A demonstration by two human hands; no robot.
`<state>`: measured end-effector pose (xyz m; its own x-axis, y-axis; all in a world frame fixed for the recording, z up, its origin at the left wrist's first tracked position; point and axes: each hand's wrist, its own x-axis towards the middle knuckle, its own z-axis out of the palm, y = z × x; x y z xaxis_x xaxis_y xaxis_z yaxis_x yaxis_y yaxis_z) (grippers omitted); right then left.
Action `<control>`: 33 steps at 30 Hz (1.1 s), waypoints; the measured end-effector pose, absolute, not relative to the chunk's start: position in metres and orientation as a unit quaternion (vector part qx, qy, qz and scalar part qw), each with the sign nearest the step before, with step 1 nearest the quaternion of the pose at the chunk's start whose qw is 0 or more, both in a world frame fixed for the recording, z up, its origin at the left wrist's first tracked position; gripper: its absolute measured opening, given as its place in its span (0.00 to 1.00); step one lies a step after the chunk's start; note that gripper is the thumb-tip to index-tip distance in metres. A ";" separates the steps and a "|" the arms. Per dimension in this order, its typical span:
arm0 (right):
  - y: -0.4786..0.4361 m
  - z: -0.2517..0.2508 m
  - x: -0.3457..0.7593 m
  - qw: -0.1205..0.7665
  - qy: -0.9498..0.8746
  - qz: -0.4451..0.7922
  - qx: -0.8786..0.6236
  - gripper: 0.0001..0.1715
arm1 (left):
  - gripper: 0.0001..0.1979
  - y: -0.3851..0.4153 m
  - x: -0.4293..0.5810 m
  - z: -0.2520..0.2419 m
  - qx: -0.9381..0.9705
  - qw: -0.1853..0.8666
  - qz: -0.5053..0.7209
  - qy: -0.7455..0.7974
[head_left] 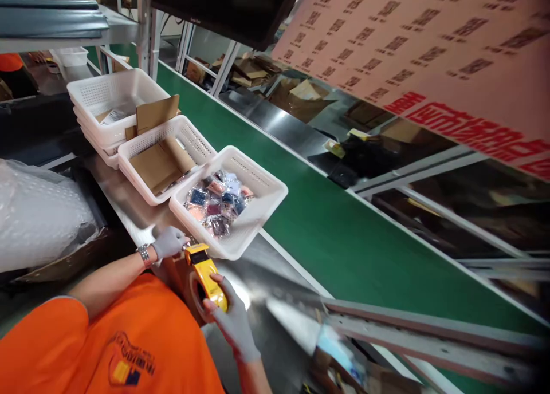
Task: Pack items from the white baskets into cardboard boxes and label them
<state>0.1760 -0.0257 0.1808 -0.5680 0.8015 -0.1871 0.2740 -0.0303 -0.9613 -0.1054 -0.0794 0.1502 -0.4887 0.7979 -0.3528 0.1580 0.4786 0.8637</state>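
My right hand [234,320], in a grey glove, is closed round the handle of a yellow tape dispenser [206,274] with a brown tape roll [194,294] on it. My left hand [169,242], gloved too and with a watch on the wrist, is curled shut at the dispenser's front end; what it pinches is hidden. Both hands are low over a brown surface [174,271] in front of my orange shirt. Just beyond them stands a white basket [258,211] full of small plastic packets [217,205].
A second white basket [140,148] holds cardboard pieces, and a stack of baskets [101,93] stands behind it. A green conveyor belt [344,228] runs along the right. Bubble wrap [38,211] lies left. A printed cardboard sheet [429,50] hangs above right.
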 end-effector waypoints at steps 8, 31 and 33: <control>-0.026 0.208 0.193 0.117 -0.635 0.610 -0.459 0.30 | 0.22 -0.081 -0.153 0.106 0.299 0.341 0.318 0.833; -0.017 0.242 0.175 0.022 -0.774 0.512 -0.372 0.37 | 0.30 -0.083 -0.079 0.142 0.528 0.326 0.096 0.778; -0.021 0.245 0.211 -0.003 -0.774 0.508 -0.378 0.38 | 0.33 -0.085 -0.080 0.146 0.532 0.322 0.079 0.779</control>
